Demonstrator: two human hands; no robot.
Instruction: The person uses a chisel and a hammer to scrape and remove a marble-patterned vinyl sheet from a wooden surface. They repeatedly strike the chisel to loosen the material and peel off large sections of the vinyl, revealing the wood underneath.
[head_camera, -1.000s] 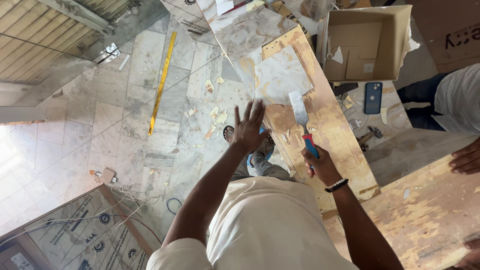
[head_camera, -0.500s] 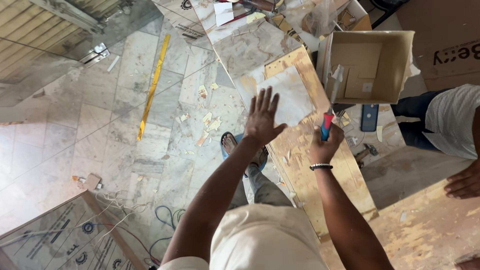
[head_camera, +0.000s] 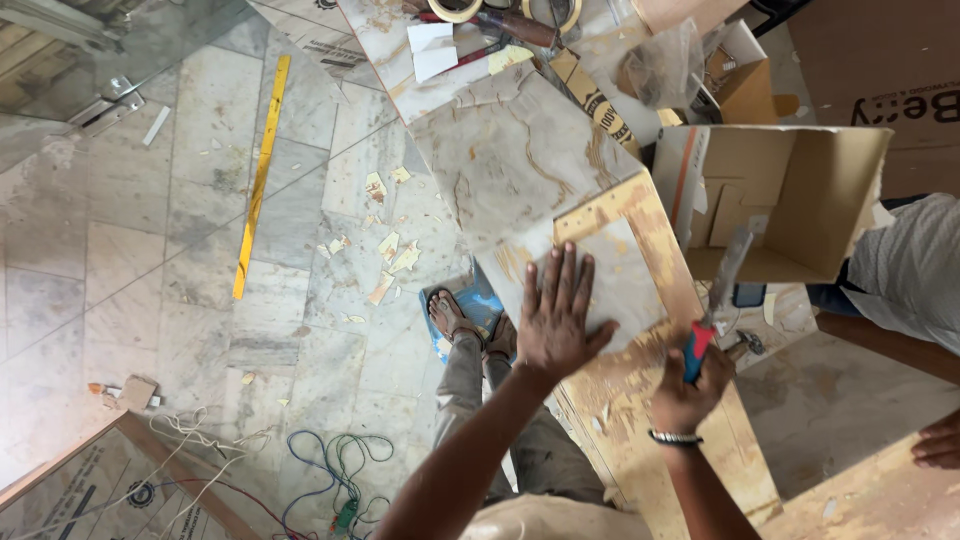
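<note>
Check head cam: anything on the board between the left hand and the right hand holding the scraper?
Nothing loose. Between the left hand, flat on the pale sheet, and the right hand gripping the scraper, the head view shows only bare, glue-streaked board.

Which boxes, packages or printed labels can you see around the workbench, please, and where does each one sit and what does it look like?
Open cardboard box: right of the wooden board, on its side, brown, mouth toward the camera.
Large carton: top right corner, flat brown face with dark print.
Small box: top, behind the open one, white and brown flaps.
Printed strip: on the marble slab, narrow, tan with dark lettering.
Printed panel: bottom left floor, pale with round dark marks.
</note>
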